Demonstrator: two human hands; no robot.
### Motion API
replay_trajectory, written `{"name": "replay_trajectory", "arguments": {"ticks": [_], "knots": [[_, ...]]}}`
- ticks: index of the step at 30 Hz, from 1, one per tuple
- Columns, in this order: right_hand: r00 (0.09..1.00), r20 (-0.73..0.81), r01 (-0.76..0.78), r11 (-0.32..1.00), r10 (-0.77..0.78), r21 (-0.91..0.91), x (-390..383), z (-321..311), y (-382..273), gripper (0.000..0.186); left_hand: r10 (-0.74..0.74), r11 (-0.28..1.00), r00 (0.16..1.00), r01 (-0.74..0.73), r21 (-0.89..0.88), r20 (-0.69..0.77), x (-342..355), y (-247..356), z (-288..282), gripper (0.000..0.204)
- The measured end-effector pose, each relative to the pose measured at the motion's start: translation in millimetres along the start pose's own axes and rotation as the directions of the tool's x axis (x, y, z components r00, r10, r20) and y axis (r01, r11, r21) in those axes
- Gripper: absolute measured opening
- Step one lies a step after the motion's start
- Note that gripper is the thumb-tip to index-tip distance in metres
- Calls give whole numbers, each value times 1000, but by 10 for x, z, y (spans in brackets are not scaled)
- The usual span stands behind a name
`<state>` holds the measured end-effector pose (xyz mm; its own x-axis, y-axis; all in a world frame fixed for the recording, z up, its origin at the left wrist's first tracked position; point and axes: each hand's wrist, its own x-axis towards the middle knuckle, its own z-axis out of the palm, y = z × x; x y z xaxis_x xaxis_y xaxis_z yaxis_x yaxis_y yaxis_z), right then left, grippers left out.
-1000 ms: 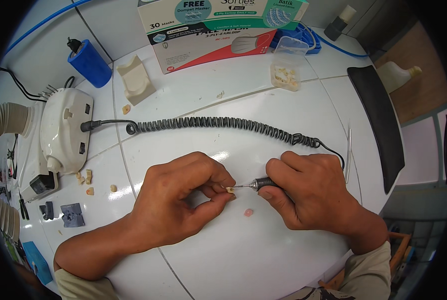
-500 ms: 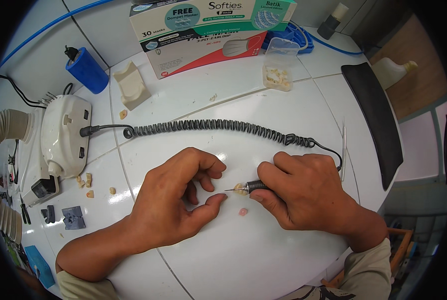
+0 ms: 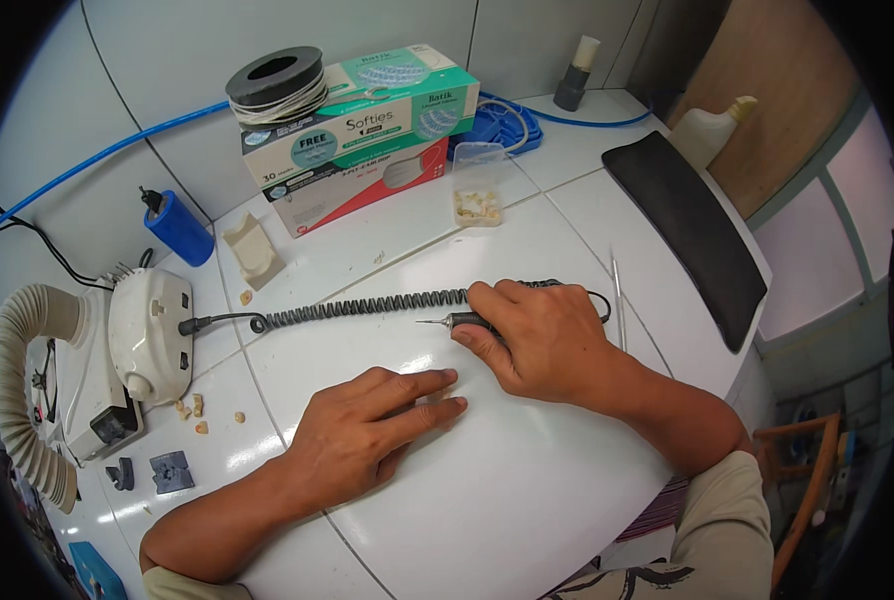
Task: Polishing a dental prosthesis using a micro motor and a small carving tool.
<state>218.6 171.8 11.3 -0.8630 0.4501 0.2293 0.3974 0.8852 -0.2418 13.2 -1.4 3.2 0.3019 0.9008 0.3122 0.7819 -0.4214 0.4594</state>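
My right hand (image 3: 552, 335) grips a dark rotary handpiece (image 3: 474, 320) just above the white table. Its thin metal bur points left. A black coiled cord (image 3: 367, 304) runs behind it to a white control unit (image 3: 152, 330) on the left. My left hand (image 3: 372, 430) lies palm down on the tabletop, nearer to me. Its index and middle fingers stretch to the right, while the thumb is out of sight. Whether anything lies under that palm is hidden.
Small tan tooth-like pieces (image 3: 199, 404) and grey blocks (image 3: 173, 472) lie beside the control unit. Mask boxes (image 3: 357, 165) stand at the back, near an open clear case (image 3: 478, 208). A thin metal tool (image 3: 619, 300) and a black pad (image 3: 687, 235) are at the right.
The view has tilted up. My right hand has moved away from me with the handpiece, toward the cord. My left hand has flattened onto the table. The pink and yellowish pieces no longer show.
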Motion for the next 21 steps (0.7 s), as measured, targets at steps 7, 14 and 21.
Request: {"name": "replay_trajectory", "arguments": {"ticks": [7,14,21], "knots": [[999,44,20,1000,-20,8,-20,-50,10,41,-43,999,997,41,-29,-62,-53,-89,26,51],[998,9,68,997,-68,43,-27,-46,21,40,-162,987,978,163,-1,-132,-1,-54,-40,44],[994,9,112,993,-113,42,-48,-71,36,37,-513,720,844,324,-613,-155,9,-94,13,16]]}}
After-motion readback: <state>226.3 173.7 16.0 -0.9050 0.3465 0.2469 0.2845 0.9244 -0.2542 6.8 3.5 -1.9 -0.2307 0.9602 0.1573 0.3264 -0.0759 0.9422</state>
